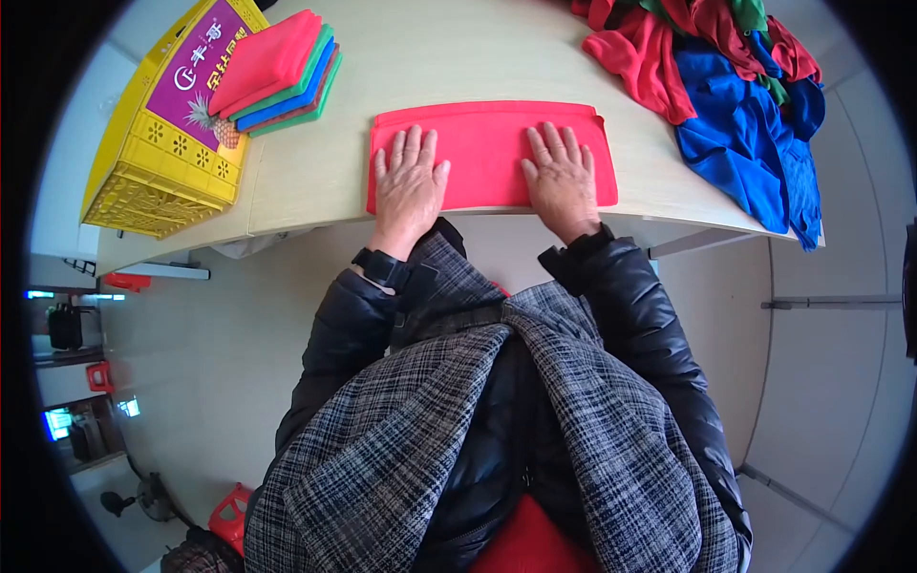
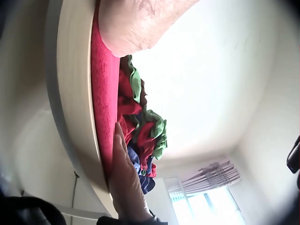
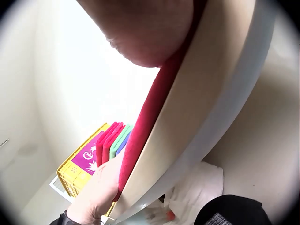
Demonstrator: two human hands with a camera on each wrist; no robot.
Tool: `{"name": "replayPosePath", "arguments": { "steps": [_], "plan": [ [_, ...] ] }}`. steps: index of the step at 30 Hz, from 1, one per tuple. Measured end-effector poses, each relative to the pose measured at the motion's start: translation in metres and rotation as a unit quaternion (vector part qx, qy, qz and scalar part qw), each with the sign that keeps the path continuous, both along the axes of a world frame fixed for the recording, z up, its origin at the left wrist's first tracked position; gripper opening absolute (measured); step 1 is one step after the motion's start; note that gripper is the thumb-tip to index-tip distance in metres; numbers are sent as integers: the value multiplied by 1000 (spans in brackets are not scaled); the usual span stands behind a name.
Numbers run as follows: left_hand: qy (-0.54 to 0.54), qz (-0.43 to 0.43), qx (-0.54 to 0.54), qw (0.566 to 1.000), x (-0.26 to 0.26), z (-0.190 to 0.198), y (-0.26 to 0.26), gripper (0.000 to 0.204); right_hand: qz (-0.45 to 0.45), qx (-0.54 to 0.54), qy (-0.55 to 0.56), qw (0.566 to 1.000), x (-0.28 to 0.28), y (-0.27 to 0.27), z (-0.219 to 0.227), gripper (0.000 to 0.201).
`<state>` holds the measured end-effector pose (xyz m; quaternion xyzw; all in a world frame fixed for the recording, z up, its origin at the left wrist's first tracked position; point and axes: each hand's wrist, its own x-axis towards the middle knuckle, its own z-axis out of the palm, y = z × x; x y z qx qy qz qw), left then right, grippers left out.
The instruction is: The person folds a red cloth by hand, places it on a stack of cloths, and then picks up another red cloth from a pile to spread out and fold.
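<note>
A red cloth (image 1: 487,153), folded into a wide flat rectangle, lies along the near edge of the table. Its long side runs close to that edge, and in the left wrist view the cloth (image 2: 105,103) shows some thickness. My left hand (image 1: 411,186) rests flat on its left part, fingers straight and pointing away from me. On the right part my right hand (image 1: 562,186) presses flat in the same way, its fingers slightly spread. The middle of the cloth shows between the two hands.
At the left, a stack of folded red, green and blue cloths (image 1: 277,72) leans by a yellow crate (image 1: 172,143) with a purple label. A loose heap of red, blue and green cloths (image 1: 731,105) covers the right end of the table (image 1: 458,57), with blue fabric hanging over the edge.
</note>
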<state>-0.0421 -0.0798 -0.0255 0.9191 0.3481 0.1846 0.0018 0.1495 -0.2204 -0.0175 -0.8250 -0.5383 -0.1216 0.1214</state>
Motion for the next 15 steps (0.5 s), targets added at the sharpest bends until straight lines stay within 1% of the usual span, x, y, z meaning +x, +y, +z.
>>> {"name": "replayPosePath", "arguments": {
  "steps": [3,7,10,11,13,14,15],
  "plan": [
    [-6,7,5,1000,-11,-3,9,57,-24,-3,0,1000,18,-15,-2,53],
    [-19,22,-23,999,-23,-1,14,58,-59,-2,24,998,43,-35,-5,53],
    [-2,39,-25,999,-28,3,14,58,-83,6,43,996,58,-47,-5,54],
    [-5,39,-22,999,-27,4,12,58,-103,-15,13,994,60,-50,-2,54],
    [19,41,29,999,-24,7,8,57,-145,-57,-46,987,66,-53,4,54],
    [31,40,55,997,-19,8,8,56,-148,-54,-49,986,66,-49,3,54],
    [29,39,56,997,-9,15,2,56,-112,-29,-54,992,54,-39,9,54]
  ]
}}
